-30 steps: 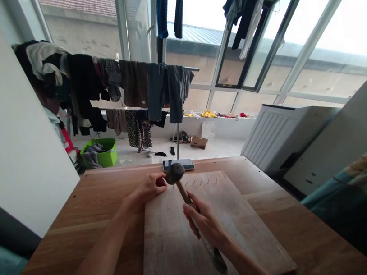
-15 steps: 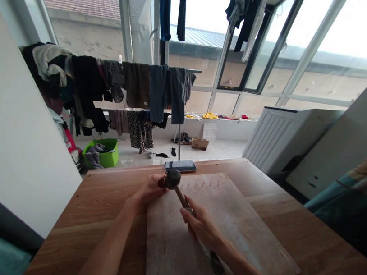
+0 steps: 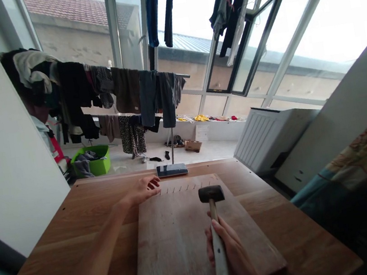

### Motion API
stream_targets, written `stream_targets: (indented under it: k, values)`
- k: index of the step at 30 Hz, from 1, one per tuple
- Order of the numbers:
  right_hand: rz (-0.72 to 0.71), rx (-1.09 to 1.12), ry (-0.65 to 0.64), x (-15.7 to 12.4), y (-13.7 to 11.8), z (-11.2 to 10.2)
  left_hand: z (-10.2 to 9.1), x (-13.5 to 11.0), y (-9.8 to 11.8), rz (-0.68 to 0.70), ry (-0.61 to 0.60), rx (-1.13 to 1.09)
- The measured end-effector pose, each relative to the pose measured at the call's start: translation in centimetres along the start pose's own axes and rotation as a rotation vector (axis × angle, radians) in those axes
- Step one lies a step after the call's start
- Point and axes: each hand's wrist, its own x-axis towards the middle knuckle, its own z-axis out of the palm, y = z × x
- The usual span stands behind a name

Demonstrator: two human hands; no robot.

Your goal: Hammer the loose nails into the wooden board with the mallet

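A hammer (image 3: 219,251) with a dark head and a pale, worn handle is gripped in my right hand (image 3: 233,246), its head raised over the right part of a flat wooden board (image 3: 174,243). Along the board's far edge several thin nails (image 3: 187,187) stand in a row, leaning slightly. My left hand (image 3: 144,189) is at the board's far left corner, its curved fingers apart beside the leftmost nail. Nothing shows in that hand, and whether a fingertip touches the nail I cannot tell.
The board lies on a wood-grain table (image 3: 92,214). A phone (image 3: 172,170) lies at the table's far edge, just beyond the nails. Past the table are a clothes rack (image 3: 142,88) hung with laundry, a green tub (image 3: 100,160) and a white ribbed appliance (image 3: 258,134).
My right hand has swung the hammer right and back, away from the far left corner. My left hand's fingers have loosened beside the nail. The whole view has shifted slightly.
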Motion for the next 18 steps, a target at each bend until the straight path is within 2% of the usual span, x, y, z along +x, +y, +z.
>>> stream_targets:
  k: [2, 4, 7, 9, 11, 13, 16, 18]
  values:
    - [0.078, -0.09, -0.026, -0.2, 0.6, -1.3, -0.1, -0.1, 0.5, -0.006, -0.035, 0.039]
    - [0.077, -0.274, -0.074, -0.2, 0.8, -2.7, -0.6, -0.2, 1.4, 0.005, -0.062, 0.079]
    - [-0.142, -0.662, -0.094, -0.2, 0.1, -5.3, -2.1, -0.7, 3.0, 0.021, -0.056, 0.158]
    - [-0.353, -0.902, -0.028, -0.2, -0.5, -7.2, -3.1, -1.6, 3.6, 0.012, -0.042, 0.238]
    - [-0.541, -1.09, 0.053, -0.2, -1.0, -9.3, -3.5, -3.6, 3.4, 0.007, -0.026, 0.349]
    - [-0.71, -1.259, 0.078, -0.2, -1.1, -11.3, -3.1, -6.4, 2.6, 0.033, 0.01, 0.476]
    - [-0.885, -1.47, 0.047, -0.3, -0.9, -13.3, -1.1, -11.4, 1.1, 0.066, 0.037, 0.561]
    - [-0.902, -1.554, 0.044, -0.3, -0.9, -13.9, 0.8, -14.1, 0.7, 0.166, 0.018, 0.622]
